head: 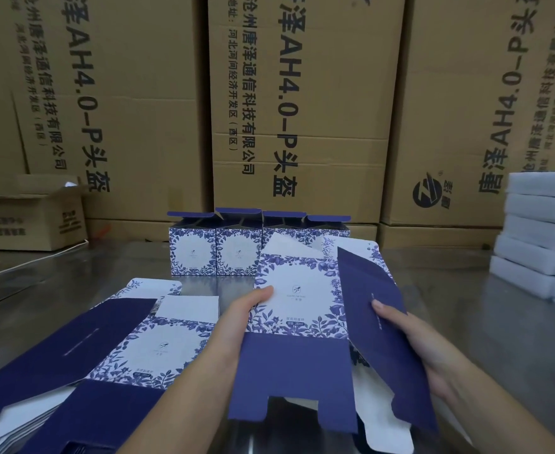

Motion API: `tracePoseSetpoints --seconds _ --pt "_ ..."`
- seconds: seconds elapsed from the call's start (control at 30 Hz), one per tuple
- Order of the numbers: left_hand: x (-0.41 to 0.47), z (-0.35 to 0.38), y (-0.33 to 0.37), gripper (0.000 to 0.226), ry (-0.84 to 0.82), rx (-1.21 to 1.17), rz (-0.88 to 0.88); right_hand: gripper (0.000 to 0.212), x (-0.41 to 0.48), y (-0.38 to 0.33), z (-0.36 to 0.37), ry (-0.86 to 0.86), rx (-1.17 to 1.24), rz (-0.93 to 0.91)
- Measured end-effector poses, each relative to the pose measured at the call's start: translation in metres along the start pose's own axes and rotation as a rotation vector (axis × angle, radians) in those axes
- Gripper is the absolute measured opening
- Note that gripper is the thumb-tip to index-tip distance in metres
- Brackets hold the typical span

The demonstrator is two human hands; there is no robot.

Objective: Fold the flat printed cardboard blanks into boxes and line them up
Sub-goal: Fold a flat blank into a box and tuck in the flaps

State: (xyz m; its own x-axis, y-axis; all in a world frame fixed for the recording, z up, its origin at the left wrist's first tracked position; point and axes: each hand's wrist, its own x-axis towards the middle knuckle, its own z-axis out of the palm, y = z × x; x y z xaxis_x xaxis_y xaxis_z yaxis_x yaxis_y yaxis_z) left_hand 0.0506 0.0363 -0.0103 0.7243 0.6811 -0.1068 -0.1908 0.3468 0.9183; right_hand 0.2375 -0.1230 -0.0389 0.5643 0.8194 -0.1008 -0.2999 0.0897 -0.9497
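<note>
The middle carton (302,93) reads "AH4.0-P头盔" and "沧州唐泽通信科技有限公司"; the left carton (112,77) repeats "AH4.0-P头盔". The printed blank (297,290) shows "280ml".

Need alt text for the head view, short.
The left hand and right hand hold a partly folded blue floral blank over a metal table. A stack of flat blanks lies at left; folded boxes stand in a row behind.

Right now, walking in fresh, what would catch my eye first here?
Most striking is the blue-and-white flowered cardboard blank half opened in the middle foreground, gripped by the left hand and the right hand. Behind it, a row of folded boxes stands on the metal table, with a stack of flat blanks at the left. Tall brown cartons wall off the back.
</note>
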Motion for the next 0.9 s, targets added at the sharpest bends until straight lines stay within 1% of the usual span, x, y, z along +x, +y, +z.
tracePoseSetpoints --seconds 0.07,0.1,0.37,0.43,0.53,0.57,0.63,0.7,0.73,0.8,0.87,0.9 --pt "0.0 -0.002 0.001 0.018 0.027 0.019 -0.016 0.043 0.002 0.0 -0.002 0.007 0.003 0.0" --pt "0.0 -0.004 0.002 0.017 0.031 0.021 -0.021 0.042 0.003 0.001 -0.002 0.01 0.008 0.002" --pt "0.005 -0.007 0.002 0.016 0.064 0.034 -0.032 0.046 0.003 0.001 -0.005 0.006 0.007 0.026" --pt "0.006 -0.005 0.002 0.023 0.049 0.018 -0.015 0.043 0.001 0.0 -0.002 -0.01 0.022 0.04" --pt "0.006 -0.002 0.002 0.046 0.012 0.002 0.002 0.038 -0.003 -0.002 0.006 -0.022 0.1 0.03" --pt "0.006 -0.002 0.002 0.048 0.002 -0.017 0.0 0.039 -0.005 -0.004 0.008 -0.024 0.135 0.013" --pt "0.006 -0.002 0.001 0.046 -0.008 -0.061 -0.019 0.045 -0.009 -0.008 0.01 -0.022 0.206 -0.016" --pt "0.007 -0.005 -0.002 0.043 0.015 -0.117 -0.033 0.051 -0.011 -0.012 0.011 -0.025 0.272 -0.066" --pt "0.006 -0.004 -0.005 0.038 0.025 -0.142 -0.052 0.052 -0.011 -0.012 0.012 -0.032 0.312 -0.099" --pt "0.001 -0.001 -0.009 0.022 0.039 -0.202 -0.103 0.054 -0.009 -0.009 0.013 -0.033 0.375 -0.185" --pt "0.0 0.001 -0.012 0.011 0.058 -0.243 -0.098 0.054 -0.01 -0.005 0.016 -0.032 0.344 -0.284" --pt "0.001 0.001 -0.012 0.011 0.072 -0.26 -0.071 0.053 -0.011 -0.004 0.017 -0.037 0.324 -0.316"
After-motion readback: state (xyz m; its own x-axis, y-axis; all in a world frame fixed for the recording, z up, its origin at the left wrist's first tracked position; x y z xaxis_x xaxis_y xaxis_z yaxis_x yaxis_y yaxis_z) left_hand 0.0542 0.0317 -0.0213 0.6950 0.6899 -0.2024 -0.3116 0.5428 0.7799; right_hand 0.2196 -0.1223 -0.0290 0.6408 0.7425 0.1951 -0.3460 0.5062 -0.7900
